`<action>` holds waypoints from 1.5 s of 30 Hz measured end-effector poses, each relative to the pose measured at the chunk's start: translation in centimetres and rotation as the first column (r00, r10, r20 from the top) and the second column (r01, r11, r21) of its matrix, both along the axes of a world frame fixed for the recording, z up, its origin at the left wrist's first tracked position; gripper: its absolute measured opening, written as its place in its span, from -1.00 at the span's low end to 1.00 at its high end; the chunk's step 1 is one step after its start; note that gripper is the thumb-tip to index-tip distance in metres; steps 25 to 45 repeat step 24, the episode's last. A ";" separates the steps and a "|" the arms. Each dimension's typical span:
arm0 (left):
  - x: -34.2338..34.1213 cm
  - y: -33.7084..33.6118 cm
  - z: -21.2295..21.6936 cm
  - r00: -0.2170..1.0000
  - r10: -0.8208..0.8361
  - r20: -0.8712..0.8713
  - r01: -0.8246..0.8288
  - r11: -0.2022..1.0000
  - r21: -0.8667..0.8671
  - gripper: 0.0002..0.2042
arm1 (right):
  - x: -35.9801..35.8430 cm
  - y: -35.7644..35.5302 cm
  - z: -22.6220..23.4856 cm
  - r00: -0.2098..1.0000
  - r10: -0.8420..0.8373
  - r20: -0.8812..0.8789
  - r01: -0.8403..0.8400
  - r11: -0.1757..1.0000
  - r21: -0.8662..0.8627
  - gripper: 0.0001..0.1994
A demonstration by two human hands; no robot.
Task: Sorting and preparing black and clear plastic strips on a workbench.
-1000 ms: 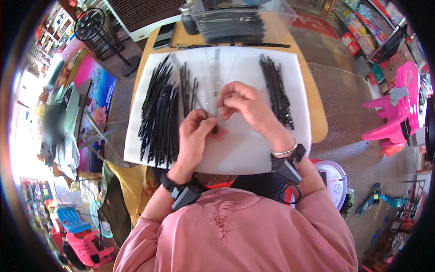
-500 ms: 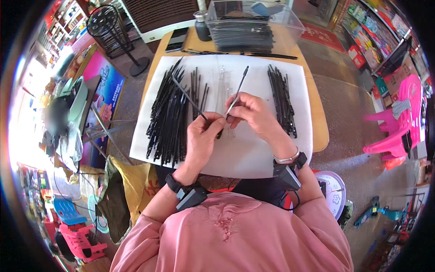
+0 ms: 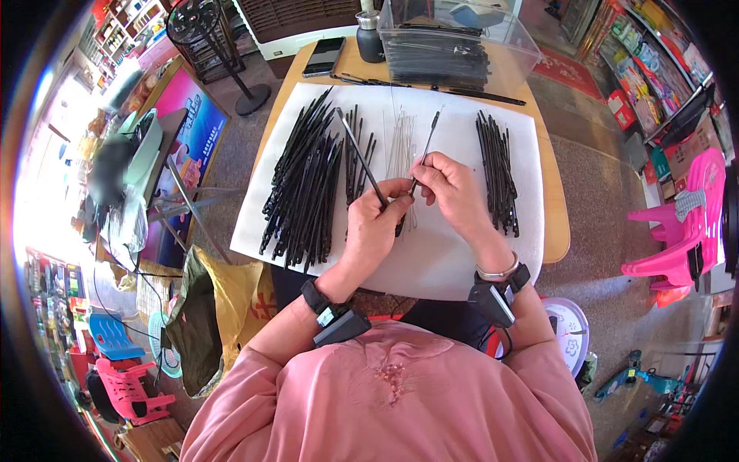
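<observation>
My left hand (image 3: 377,222) is closed round a thin black rod (image 3: 356,146) that slants up and to the left. Close beside it, my right hand (image 3: 454,189) pinches another slim dark rod (image 3: 433,131), which points upward. The lower end of that second rod meets the left fingertips; the exact contact is partly hidden by the fingers. Both hands are above a white sheet (image 3: 439,269). Left of them lie a large pile of black rods (image 3: 304,192) and a smaller bunch (image 3: 352,181). Thin pale wires (image 3: 400,142) lie just beyond the hands, and another black bundle (image 3: 499,177) rests to the right.
On the wooden table (image 3: 556,223), a clear plastic box (image 3: 508,58) of dark rods stands at the back, beside a dark flask (image 3: 370,42) and a phone (image 3: 324,57). Pink chairs (image 3: 677,231) stand at the right, a fan (image 3: 250,100) at the far left.
The whole view has shifted, so the table appears farther right. Both hands stay close together, and the right hand's rod stands somewhat steeper.
</observation>
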State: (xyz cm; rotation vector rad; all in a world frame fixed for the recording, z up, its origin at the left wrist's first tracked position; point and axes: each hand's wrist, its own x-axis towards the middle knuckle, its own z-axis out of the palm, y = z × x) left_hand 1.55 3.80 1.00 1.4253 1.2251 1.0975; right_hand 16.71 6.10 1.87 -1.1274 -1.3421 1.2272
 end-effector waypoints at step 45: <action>-5.5 -1.9 1.8 0.482 0.130 -0.866 0.130 0.967 0.218 -0.68 | 9.6 -0.7 4.7 0.600 -0.397 0.694 0.463 0.880 0.103 -0.71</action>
